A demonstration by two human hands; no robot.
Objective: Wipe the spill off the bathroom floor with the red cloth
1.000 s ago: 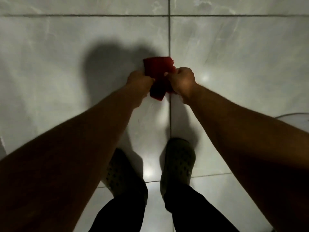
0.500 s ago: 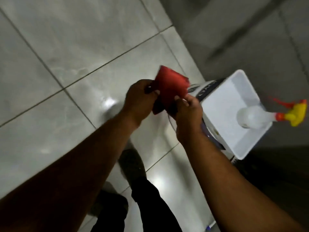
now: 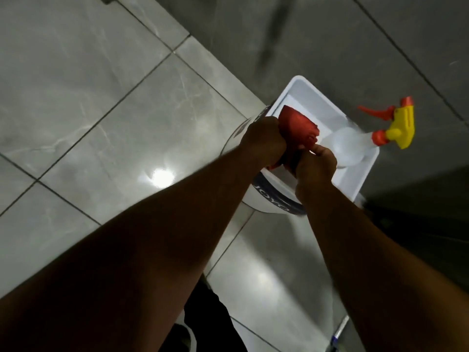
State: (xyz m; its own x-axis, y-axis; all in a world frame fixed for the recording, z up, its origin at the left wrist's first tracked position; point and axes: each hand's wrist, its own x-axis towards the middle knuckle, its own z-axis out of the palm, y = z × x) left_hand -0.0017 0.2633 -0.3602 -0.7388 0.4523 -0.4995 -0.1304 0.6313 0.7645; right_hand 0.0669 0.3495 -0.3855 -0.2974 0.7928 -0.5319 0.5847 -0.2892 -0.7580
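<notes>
Head view looks down past two bare forearms onto a grey, glossy tiled floor (image 3: 106, 128) with dark grout lines and a bright light reflection near the middle. At the right stands a white rectangular tub (image 3: 317, 97), tilted in the frame, and lying in its far corner is a clear spray bottle (image 3: 349, 146) whose yellow head and red trigger (image 3: 398, 123) stick out past the tub's rim. Under the tub's near edge a rounded white object with a dark blue band and lettering (image 3: 269, 196) shows — the letters are partly covered by the arms and too blurred to read, and what the object is cannot be told. Beyond the tub the surface is darker grey, crossed by a blurred dark streak. At the bottom edge a dark trouser leg (image 3: 210, 323) and a thin pale pole with a blue section (image 3: 338, 331) are cut off by the frame. Both hands are closed on the red cloth (image 3: 300, 125), which is bunched up and held above the near part of the tub, off the floor: the left hand (image 3: 265, 141) is clenched around its lower left side, and the right hand (image 3: 316, 166) pinches its lower edge from below — its fingertips are mostly hidden behind the fabric. No spill can be made out on the tiles.
</notes>
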